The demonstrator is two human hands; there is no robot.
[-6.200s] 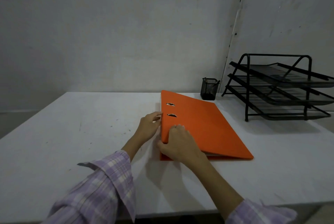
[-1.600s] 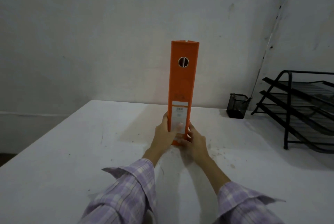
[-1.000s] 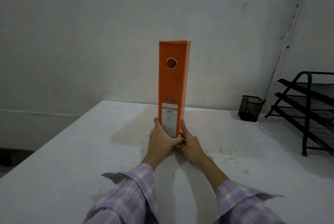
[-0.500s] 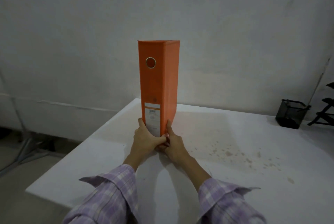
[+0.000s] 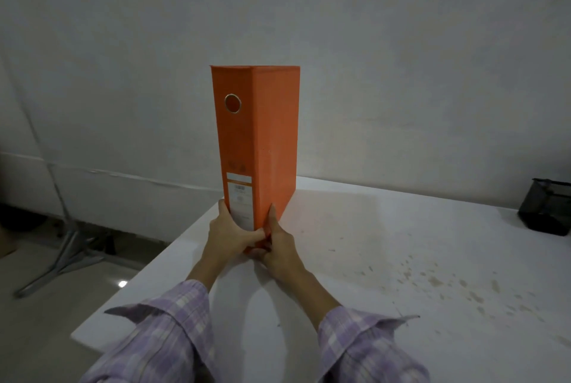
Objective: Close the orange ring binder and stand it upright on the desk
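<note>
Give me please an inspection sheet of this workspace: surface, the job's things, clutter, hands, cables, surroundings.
Surface: white desk, brownish specks on its right part.
Job's things: orange ring binder closed, upright near the desk's left edge, spine with label toward the camera.
Clutter: black mesh pen cup at far right.
Hands: left hand and right hand grip the binder's base from both sides.
Cables: thin line down the left wall, cable or not cannot be told.
Surroundings: bare grey wall; metal stand leg on the floor, left.
</note>
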